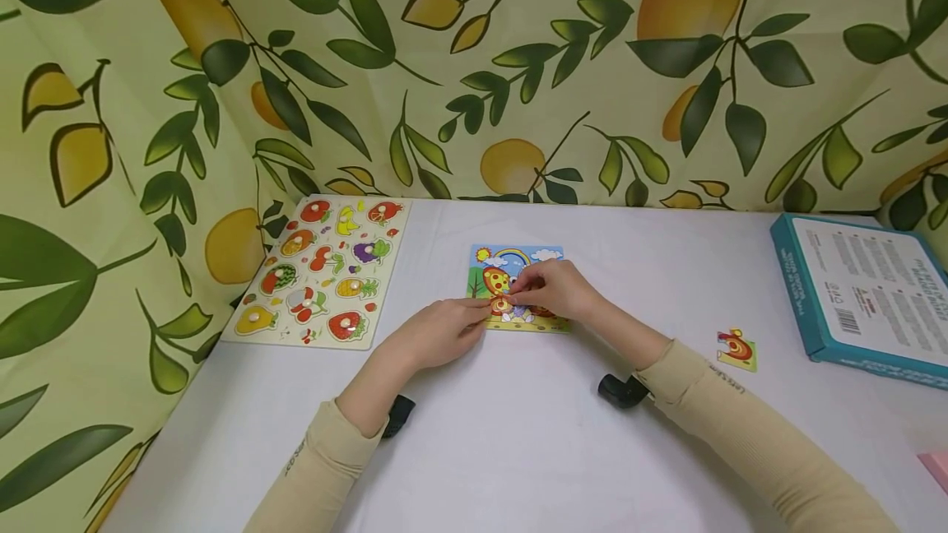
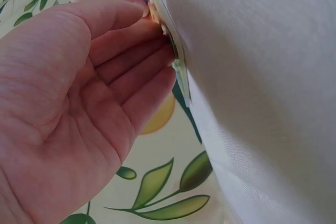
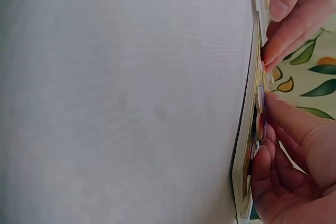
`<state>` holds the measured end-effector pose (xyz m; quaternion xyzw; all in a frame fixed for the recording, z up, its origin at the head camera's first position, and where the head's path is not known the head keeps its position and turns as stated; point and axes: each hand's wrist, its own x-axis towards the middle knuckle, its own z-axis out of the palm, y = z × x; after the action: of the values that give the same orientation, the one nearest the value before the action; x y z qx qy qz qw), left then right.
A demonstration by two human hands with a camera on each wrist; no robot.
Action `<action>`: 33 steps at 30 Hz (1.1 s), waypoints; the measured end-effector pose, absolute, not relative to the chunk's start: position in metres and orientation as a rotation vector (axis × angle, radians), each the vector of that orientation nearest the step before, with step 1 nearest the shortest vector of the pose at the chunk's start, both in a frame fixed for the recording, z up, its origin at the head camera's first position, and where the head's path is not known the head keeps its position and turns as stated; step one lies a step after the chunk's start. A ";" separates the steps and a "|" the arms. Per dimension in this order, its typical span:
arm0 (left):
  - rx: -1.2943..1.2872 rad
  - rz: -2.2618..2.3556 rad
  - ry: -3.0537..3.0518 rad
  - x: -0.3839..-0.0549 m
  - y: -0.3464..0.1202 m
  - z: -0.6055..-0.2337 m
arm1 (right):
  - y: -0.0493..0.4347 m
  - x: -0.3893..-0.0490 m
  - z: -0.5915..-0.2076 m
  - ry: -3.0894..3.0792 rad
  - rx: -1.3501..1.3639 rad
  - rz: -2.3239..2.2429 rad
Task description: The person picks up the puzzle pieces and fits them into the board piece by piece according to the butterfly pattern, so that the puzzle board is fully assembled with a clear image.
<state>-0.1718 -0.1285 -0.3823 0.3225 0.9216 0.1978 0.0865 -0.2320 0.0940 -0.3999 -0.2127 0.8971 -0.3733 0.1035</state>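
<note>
A small jigsaw board (image 1: pixel 474 268) with a sun, rainbow and butterfly picture lies flat on the white table. My right hand (image 1: pixel 559 290) is over its middle, thumb and fingertips pinching a puzzle piece (image 3: pixel 260 124) low against the board. Most of that piece is hidden by the fingers. From the lower left, my left hand (image 1: pixel 443 331) reaches in with fingers extended, their tips touching the board's left part. In the left wrist view, the palm of this hand (image 2: pixel 89 87) shows and holds nothing. A loose puzzle piece (image 1: pixel 737 350), red and yellow, lies to the right.
A fruit peg puzzle board (image 1: pixel 329 270) lies at the left. On the right is a teal and white box (image 1: pixel 874 294), and a pink object (image 1: pixel 936 467) shows at the right edge. A curtain (image 1: pixel 474 64) with a leaf and fruit print hangs behind the table.
</note>
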 end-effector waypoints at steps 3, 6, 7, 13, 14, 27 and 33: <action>0.958 0.589 2.745 -0.172 -0.129 -0.382 | 0.094 -0.232 -0.400 2.645 -0.626 -1.103; 0.957 0.580 2.743 -0.172 -0.128 -0.382 | 0.095 -0.232 -0.400 2.643 -0.624 -1.103; 0.959 0.573 2.745 -0.171 -0.128 -0.382 | 0.095 -0.232 -0.400 2.642 -0.624 -1.101; 1.010 0.504 2.774 -0.170 -0.129 -0.383 | 0.095 -0.231 -0.400 2.641 -0.632 -1.082; 1.017 0.491 2.776 -0.170 -0.129 -0.383 | 0.095 -0.231 -0.400 2.641 -0.633 -1.082; 1.009 0.435 2.772 -0.169 -0.130 -0.383 | 0.094 -0.232 -0.401 2.652 -0.636 -1.078; 1.006 0.427 2.767 -0.169 -0.129 -0.382 | 0.094 -0.232 -0.402 2.661 -0.655 -1.093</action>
<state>-0.1687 -0.1289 -0.3824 0.3369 0.9269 0.1431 0.0832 -0.2322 0.0940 -0.4021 -0.2210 0.8978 -0.3688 0.0953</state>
